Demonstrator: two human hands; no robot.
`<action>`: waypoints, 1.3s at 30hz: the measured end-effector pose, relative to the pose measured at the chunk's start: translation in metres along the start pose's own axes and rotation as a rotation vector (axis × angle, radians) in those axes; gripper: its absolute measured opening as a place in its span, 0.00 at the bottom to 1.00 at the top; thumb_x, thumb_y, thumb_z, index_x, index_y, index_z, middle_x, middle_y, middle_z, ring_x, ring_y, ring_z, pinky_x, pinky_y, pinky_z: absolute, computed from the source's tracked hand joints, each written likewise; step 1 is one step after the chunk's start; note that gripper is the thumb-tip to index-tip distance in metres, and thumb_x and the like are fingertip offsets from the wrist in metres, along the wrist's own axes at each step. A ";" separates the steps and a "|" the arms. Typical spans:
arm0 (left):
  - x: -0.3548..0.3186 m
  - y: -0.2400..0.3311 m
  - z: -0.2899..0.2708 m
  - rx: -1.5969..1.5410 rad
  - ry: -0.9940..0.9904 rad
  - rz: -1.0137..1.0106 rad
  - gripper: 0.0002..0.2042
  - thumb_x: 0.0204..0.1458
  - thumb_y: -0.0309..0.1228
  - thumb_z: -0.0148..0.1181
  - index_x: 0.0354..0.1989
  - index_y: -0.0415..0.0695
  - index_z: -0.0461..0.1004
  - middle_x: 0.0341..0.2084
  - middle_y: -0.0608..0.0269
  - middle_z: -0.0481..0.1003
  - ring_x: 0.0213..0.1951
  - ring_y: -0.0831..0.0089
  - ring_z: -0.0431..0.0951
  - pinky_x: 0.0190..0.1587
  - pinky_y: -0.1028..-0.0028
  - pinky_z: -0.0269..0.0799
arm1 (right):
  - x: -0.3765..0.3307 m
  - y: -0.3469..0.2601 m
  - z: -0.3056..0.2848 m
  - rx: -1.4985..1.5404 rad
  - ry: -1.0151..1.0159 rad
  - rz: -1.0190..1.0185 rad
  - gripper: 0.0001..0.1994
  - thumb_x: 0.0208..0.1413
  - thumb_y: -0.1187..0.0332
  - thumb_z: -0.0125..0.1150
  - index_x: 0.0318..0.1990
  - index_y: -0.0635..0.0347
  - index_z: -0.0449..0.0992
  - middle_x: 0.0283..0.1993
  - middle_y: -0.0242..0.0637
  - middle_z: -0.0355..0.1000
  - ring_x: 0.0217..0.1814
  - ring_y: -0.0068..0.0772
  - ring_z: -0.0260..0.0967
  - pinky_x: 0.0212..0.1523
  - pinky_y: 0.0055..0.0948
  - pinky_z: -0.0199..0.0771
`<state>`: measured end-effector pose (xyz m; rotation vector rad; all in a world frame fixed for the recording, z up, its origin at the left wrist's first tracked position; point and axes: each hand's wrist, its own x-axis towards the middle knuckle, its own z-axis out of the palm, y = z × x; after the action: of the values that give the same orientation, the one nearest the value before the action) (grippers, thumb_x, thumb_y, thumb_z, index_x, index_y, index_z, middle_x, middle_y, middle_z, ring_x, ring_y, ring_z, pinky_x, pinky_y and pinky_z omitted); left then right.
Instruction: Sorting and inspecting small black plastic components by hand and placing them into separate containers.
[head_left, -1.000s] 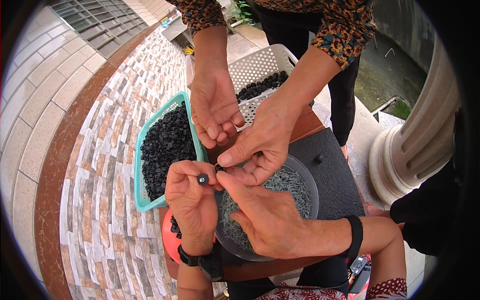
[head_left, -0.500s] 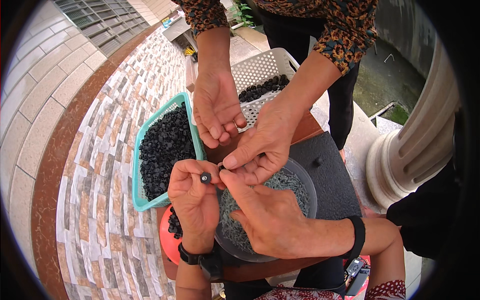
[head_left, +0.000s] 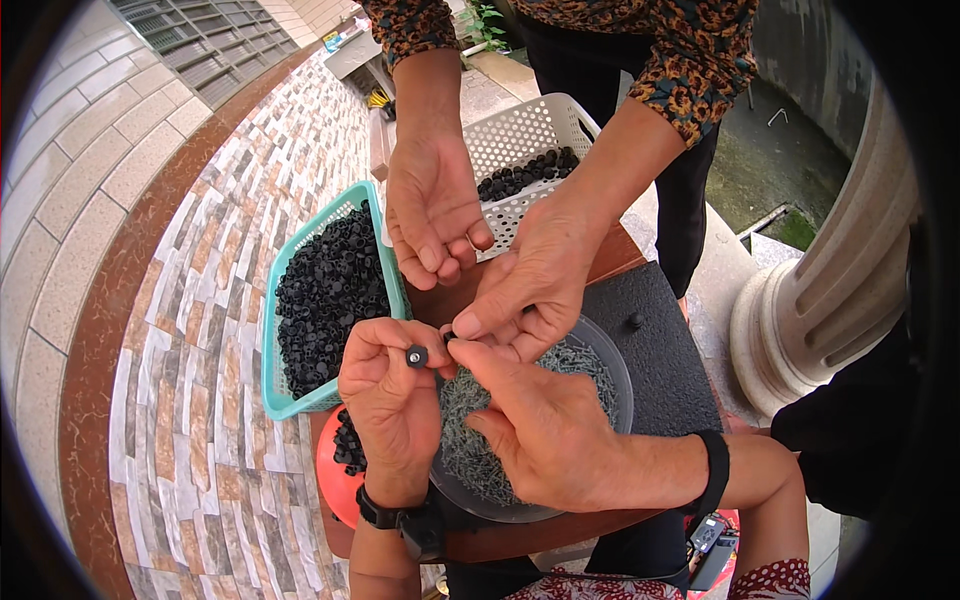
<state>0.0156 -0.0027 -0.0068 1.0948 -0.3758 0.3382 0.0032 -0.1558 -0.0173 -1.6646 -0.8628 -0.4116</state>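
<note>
My left hand (head_left: pixel 390 405) pinches a small black knob (head_left: pixel 416 356) with a metal centre. My right hand (head_left: pixel 555 435) comes in from the right, its index finger stretched out and its thumb apart from it. That fingertip touches or nearly touches a small dark piece (head_left: pixel 450 338) between my left fingers and a co-worker's right hand (head_left: pixel 535 285); who grips it is hidden. Beneath our hands stands a round clear tub (head_left: pixel 627 395) of thin grey-green screws (head_left: pixel 480 455). The co-worker's left hand (head_left: pixel 435 215) hovers palm up, fingers curled.
A turquoise basket (head_left: pixel 270 340) full of black parts stands left, beside a red bowl (head_left: pixel 338 485) with more. Behind is a white perforated basket (head_left: pixel 515 130) holding black knobs. One loose knob (head_left: pixel 635 320) lies on the black board (head_left: pixel 660 365). A stone column (head_left: pixel 800 320) rises at right.
The co-worker's right hand and my hands have shifted only slightly. My right index fingertip has moved a little to the right. The black knob stays in my left hand.
</note>
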 end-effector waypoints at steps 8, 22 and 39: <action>-0.001 0.000 -0.002 0.021 0.017 -0.022 0.09 0.54 0.30 0.57 0.34 0.39 0.65 0.27 0.56 0.71 0.30 0.71 0.71 0.32 0.74 0.68 | 0.010 -0.006 -0.009 0.211 -0.048 0.191 0.29 0.48 0.80 0.58 0.60 0.66 0.58 0.20 0.39 0.70 0.20 0.30 0.71 0.22 0.25 0.68; 0.000 -0.001 -0.001 0.077 0.039 -0.037 0.07 0.54 0.28 0.56 0.34 0.37 0.66 0.27 0.57 0.71 0.29 0.73 0.71 0.32 0.74 0.68 | 0.005 0.002 -0.017 0.292 0.043 0.154 0.22 0.49 0.81 0.56 0.54 0.68 0.65 0.21 0.36 0.71 0.22 0.25 0.72 0.24 0.22 0.69; 0.004 0.000 0.002 0.090 0.047 -0.029 0.06 0.54 0.26 0.56 0.34 0.36 0.67 0.26 0.59 0.71 0.29 0.73 0.71 0.32 0.75 0.67 | 0.004 0.004 -0.015 0.031 -0.030 0.032 0.29 0.45 0.79 0.60 0.58 0.69 0.60 0.38 0.50 0.72 0.36 0.47 0.74 0.34 0.34 0.73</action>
<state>0.0184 -0.0041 -0.0042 1.1766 -0.3050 0.3576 0.0115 -0.1690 -0.0128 -1.6575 -0.8595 -0.3510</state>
